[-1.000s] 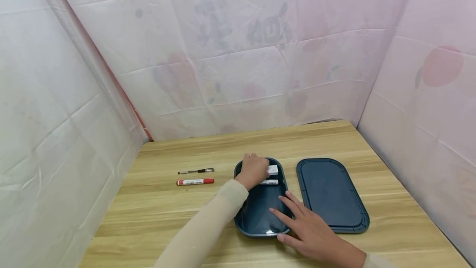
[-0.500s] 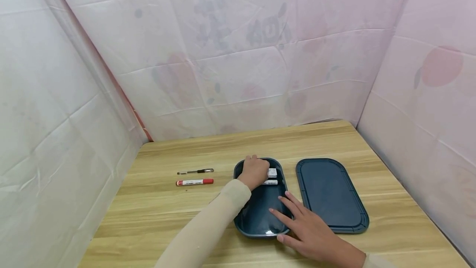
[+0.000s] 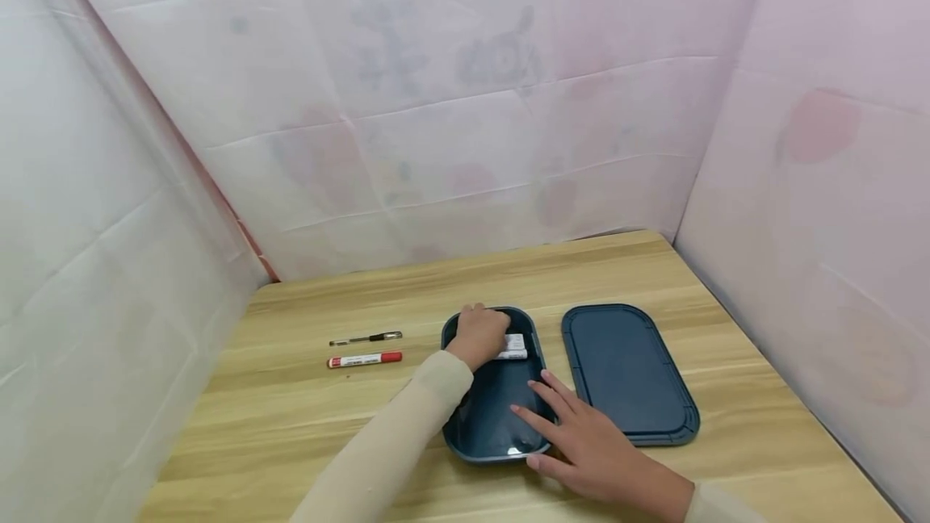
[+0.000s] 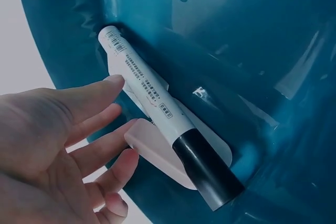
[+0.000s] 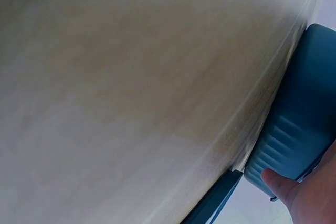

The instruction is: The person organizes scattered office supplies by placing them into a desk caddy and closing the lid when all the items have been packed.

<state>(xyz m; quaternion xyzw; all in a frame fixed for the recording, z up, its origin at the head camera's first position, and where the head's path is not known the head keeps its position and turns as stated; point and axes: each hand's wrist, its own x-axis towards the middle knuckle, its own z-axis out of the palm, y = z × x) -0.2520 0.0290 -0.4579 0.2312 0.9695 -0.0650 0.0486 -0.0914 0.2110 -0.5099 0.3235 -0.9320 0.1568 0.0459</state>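
Observation:
A dark blue box (image 3: 494, 418) stands lidless on the table. My left hand (image 3: 478, 335) reaches into its far end. In the left wrist view, a white marker with a black cap (image 4: 152, 85) lies along a whitish block (image 4: 163, 153) that looks like an eraser. The left thumb tip and loosely bent fingertips meet the near side of these two, with no grip around them showing. My right hand (image 3: 581, 442) spreads its fingers over the box's near right rim. The right wrist view shows its thumb against the outer wall of the box.
The matching flat lid (image 3: 628, 374) lies just right of the box, near the right hand. Left of the box, a black-gripped pen (image 3: 366, 338) and a red-capped marker (image 3: 365, 359) lie side by side on the wooden table (image 3: 291, 426). Pale sheets (image 3: 436, 144) hang behind and at both sides.
The whitish block in the box has shifted nearer until it sits right beside the marker, by the left hand. The right hand keeps its place on the rim. The head view has swung slightly.

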